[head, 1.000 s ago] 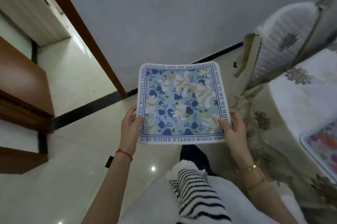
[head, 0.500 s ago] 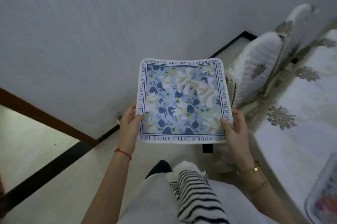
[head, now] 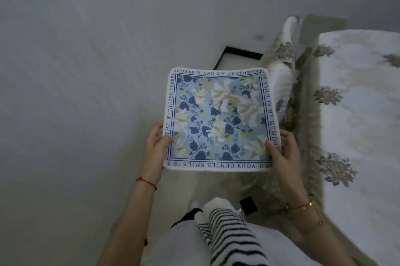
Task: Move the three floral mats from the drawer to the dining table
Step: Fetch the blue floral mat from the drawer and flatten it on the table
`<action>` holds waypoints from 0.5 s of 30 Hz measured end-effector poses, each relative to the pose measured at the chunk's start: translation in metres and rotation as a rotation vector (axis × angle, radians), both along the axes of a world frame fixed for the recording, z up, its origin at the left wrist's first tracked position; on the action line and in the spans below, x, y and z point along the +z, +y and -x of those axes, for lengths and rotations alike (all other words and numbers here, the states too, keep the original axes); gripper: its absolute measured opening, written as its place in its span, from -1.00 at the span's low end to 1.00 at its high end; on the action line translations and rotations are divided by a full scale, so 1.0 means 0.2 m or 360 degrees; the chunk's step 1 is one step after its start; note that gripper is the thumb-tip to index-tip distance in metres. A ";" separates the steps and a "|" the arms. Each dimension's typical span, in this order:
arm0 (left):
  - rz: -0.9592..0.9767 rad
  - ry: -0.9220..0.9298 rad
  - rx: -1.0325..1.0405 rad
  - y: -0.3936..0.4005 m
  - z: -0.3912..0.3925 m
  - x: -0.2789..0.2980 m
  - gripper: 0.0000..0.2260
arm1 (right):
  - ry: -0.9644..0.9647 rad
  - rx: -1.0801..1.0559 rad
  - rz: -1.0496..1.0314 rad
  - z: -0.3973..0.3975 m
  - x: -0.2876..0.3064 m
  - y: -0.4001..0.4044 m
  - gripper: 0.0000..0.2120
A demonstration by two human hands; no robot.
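Both forearms reach forward, bare. The left hand [head: 155, 147] pinches one near corner of the floral mat [head: 219, 118], thumb on top (a red string circles the wrist); the right hand [head: 283, 153] grips the opposite corner likewise.

Both forearms were bare, with no sleeves reaching them. The left hand [head: 156, 146] had a thin red string bracelet [head: 147, 182] around its wrist. The right hand [head: 282, 153] had a gold bangle [head: 300, 206] with a small clasp, and a finer gold chain [head: 318, 218] just behind it. A white garment [head: 177, 246] covered the torso, with a fuzzy black-and-white striped scarf [head: 227, 235] hanging down its front.
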State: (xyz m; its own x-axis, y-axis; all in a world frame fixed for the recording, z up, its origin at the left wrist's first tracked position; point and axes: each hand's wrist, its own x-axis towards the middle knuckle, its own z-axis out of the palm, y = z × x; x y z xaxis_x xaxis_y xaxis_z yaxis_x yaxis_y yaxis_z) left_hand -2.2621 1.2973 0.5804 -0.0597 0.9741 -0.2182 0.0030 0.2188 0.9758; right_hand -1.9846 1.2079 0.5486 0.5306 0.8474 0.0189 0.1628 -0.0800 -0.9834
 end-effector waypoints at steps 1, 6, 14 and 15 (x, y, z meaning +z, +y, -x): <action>-0.0023 -0.0011 -0.0079 0.12 -0.02 0.02 -0.66 | 0.0001 -0.0068 -0.0016 0.01 0.00 0.06 -0.82; -0.0051 -0.0025 -0.0417 0.63 -0.15 0.08 -0.63 | 0.0126 -0.0417 -0.0071 0.04 0.04 0.31 -0.82; -0.0033 0.0031 -0.0889 1.24 -0.56 0.08 -0.60 | 0.0226 -0.0927 -0.0054 -0.10 0.03 0.58 -0.81; -0.0031 0.0032 -0.0942 1.31 -0.63 0.07 -0.60 | 0.0238 -0.0982 -0.0059 -0.13 0.03 0.62 -0.83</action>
